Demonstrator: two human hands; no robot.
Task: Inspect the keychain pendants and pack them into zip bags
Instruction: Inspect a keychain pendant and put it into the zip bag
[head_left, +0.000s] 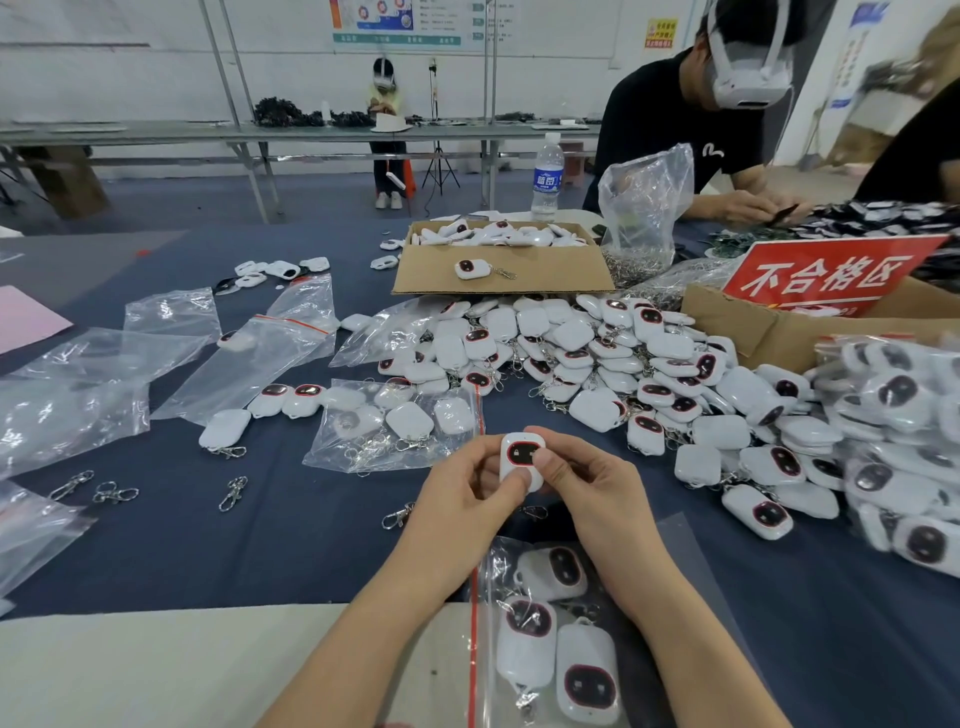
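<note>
Both hands up over the near-centre of the blue cloth table (208, 545), sharing one pendant (522, 460): white glossy plastic, rounded-rectangle, dark oval face with a red rim turned up toward the camera. Left hand (462, 486) curls its fingers round the left edge, thumb on the lower front; right hand (582, 480) pinches the right edge, thumb pressed on the face. Directly below the wrists, at the near edge, lies a clear crinkly zip bag (550, 639) with a red seal strip, several pendants inside, metal clasps showing. Another filled bag (395, 426) just beyond the hands. Loose pendant pile (623, 364) spreads right and far; flat empty bags (244, 364) to the left. Loose metal clasps (231, 493) near left. Open cardboard box (498, 260) far centre.
</note>
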